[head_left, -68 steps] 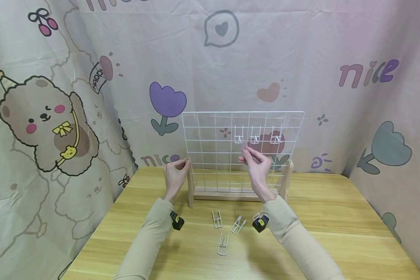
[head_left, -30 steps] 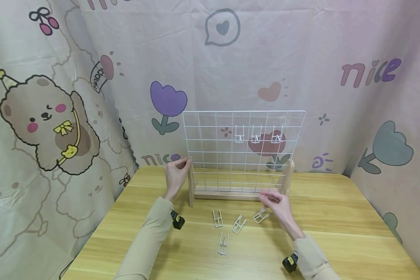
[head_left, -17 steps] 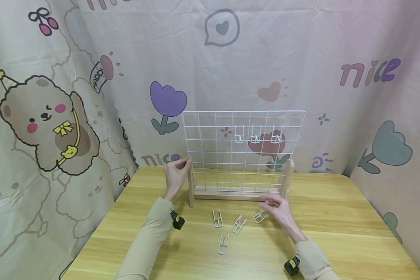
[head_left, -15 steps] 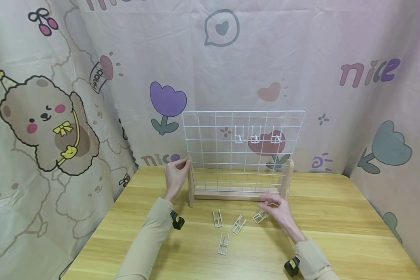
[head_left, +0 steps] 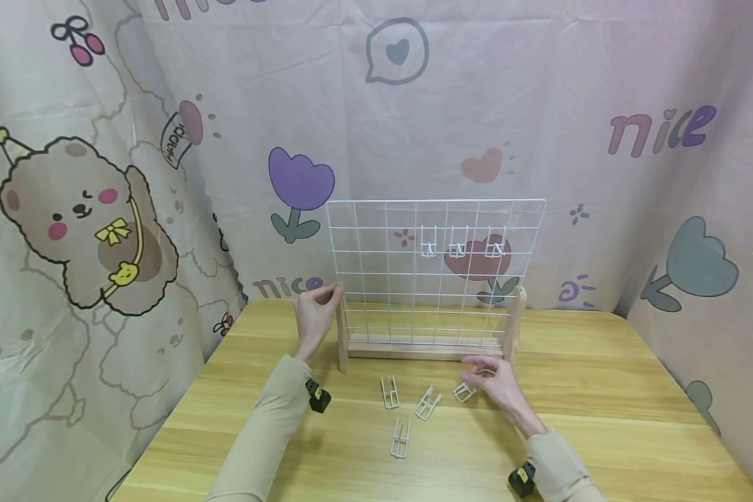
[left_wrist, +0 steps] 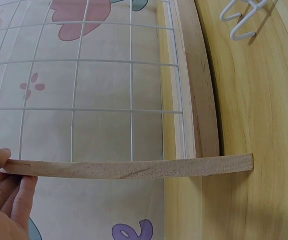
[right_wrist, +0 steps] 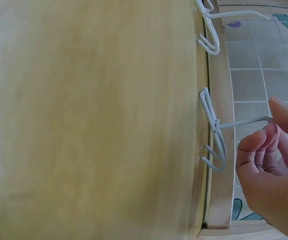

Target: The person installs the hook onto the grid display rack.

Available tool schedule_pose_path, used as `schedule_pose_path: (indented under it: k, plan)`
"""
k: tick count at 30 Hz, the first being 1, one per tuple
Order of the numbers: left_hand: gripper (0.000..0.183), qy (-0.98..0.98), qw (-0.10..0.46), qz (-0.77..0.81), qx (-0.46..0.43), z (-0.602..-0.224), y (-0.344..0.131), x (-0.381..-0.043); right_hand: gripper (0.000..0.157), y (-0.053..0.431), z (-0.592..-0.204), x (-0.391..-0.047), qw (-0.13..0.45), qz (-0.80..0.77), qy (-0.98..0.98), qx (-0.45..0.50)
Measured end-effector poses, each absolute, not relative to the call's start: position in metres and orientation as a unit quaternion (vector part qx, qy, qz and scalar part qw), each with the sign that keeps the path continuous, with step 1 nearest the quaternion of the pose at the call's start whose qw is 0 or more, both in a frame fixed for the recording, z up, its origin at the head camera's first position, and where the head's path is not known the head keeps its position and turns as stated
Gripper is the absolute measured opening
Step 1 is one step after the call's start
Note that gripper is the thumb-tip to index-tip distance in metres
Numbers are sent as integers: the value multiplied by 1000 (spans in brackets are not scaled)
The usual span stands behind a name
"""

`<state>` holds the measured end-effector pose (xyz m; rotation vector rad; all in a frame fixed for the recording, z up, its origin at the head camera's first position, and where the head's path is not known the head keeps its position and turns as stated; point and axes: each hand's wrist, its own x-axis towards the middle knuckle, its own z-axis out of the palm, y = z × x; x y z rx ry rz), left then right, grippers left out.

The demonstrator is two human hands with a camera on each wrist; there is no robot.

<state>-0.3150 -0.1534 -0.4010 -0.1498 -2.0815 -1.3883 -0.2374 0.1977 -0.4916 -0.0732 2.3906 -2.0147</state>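
A white wire grid panel point(head_left: 401, 273) stands in a wooden base, with several white wire hooks point(head_left: 457, 249) hung on its upper right. My left hand point(head_left: 314, 317) pinches the top of the left wooden post point(left_wrist: 128, 168) between thumb and fingers. At the front right of the base, my right hand point(head_left: 500, 387) is low over the table. Its thumb and fingertips pinch the tip of the projecting prong of a white wire hook point(right_wrist: 215, 125); the hook's frame points down toward the tabletop, and in the head view the fingers partly cover it.
On the wooden table point(head_left: 602, 390) in front of the base lie more loose hooks: one left point(head_left: 390, 392), one in the middle point(head_left: 427, 403) and one nearest point(head_left: 399, 438). The right wooden post point(head_left: 513, 324) rises just behind the right hand. Patterned cloth point(head_left: 376, 125) hangs behind.
My right hand has come down from the grid, below its hung hooks, to the rightmost loose hook. Lately its fingers have lowered and drawn together on that hook's prong. The left hand stays put.
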Motion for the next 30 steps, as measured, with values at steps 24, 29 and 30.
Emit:
schedule_pose_path:
  k: [24, 29, 30]
  plan:
    - [22, -787, 319, -525, -58, -401, -153, -315, 43, 197, -487, -236, -41, -614, 788, 5]
    - [22, -786, 321, -525, -61, -401, -152, -315, 42, 198, -486, -236, -41, -613, 789, 5]
    - [22, -785, 322, -525, -62, -401, -152, -315, 42, 198, -486, -236, -41, -612, 790, 4]
